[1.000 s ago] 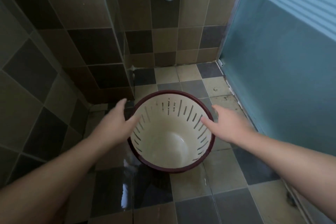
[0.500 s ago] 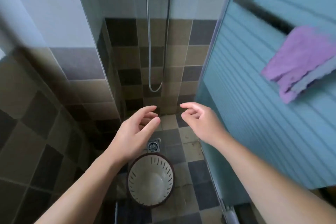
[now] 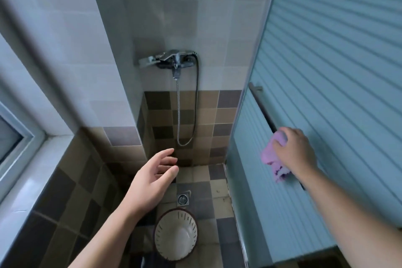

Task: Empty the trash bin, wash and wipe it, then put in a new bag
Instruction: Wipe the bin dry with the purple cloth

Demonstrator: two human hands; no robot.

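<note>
On the door rail, right hand [image 3: 295, 153] grips one purple cloth [image 3: 274, 154]; left hand [image 3: 153, 177] empty above one bin [image 3: 176, 234]

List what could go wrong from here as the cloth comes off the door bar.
1. The right hand grips the purple cloth draped on the door bar; a hard tug could snag it or jerk the sliding door.
2. The floor tiles near the trash bin may be wet and slippery when stepping back to wipe.
3. The left hand hangs free, so nothing steadies the light bin; wiping could tip it.
</note>
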